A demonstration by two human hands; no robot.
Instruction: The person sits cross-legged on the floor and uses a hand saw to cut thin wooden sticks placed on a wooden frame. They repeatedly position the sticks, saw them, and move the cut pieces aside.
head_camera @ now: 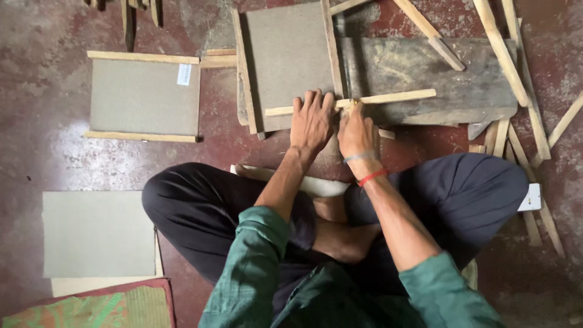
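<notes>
Head view, looking down on a person seated cross-legged on a worn red floor [48,152].

Left hand [311,121]: lies flat, fingers [316,100] spread apart and pressed down on a thin wooden strip [395,97]. The hand is not closed around anything.

Right hand [356,130]: just right of the left hand, touching it. Fingers are curled together at the strip; cannot tell whether they clamp the strip or a small tool. A red thread and a grey band sit on the wrist.

The strip runs left to right, across the near edge of a grey board [285,61] framed by wooden slats and onto a dark weathered plank [425,76] to the right.

Left, well apart: a second grey board [143,97] with slats on its far and near edges. Near left: a bare grey sheet [97,234] over a pale sheet, beside a patterned mat [91,310]. Right: loose wooden slats [516,67] scattered on the floor.
</notes>
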